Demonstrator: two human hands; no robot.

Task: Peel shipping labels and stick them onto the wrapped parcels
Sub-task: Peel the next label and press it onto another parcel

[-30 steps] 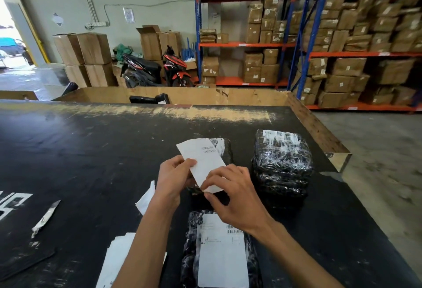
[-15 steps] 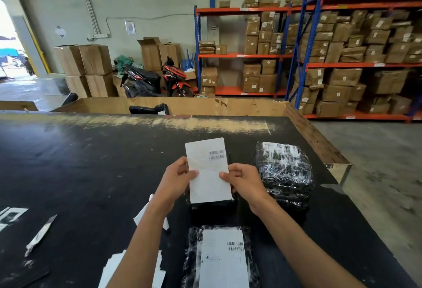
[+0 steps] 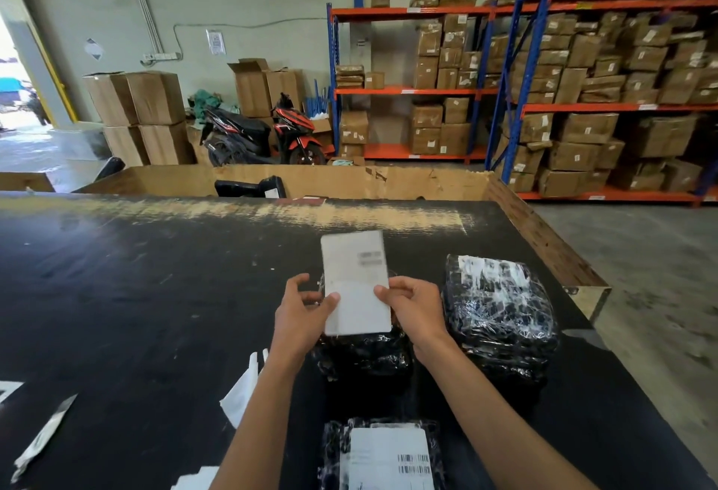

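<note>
A white label (image 3: pixel 355 281) is pinched at its sides by the left hand (image 3: pixel 301 315) and right hand (image 3: pixel 413 309), above a black wrapped parcel (image 3: pixel 363 353).

Both forearms are bare to the frame edge, left grip (image 3: pixel 301 313) and right grip (image 3: pixel 413 309) ungloved.

- A black worktable (image 3: pixel 136 315), scuffed pale along its far edge, fills the lower frame.
- Behind it at centre, a long cardboard bin (image 3: pixel 349 181).
- A red-and-black motorbike (image 3: pixel 264 132) stands parked mid-frame.
- Orange-and-blue shelving racks (image 3: pixel 505 101), upper right, hold brown boxes.
- Stacked cartons (image 3: pixel 143 116) sit at left near an open doorway (image 3: pixel 15 93).
</note>
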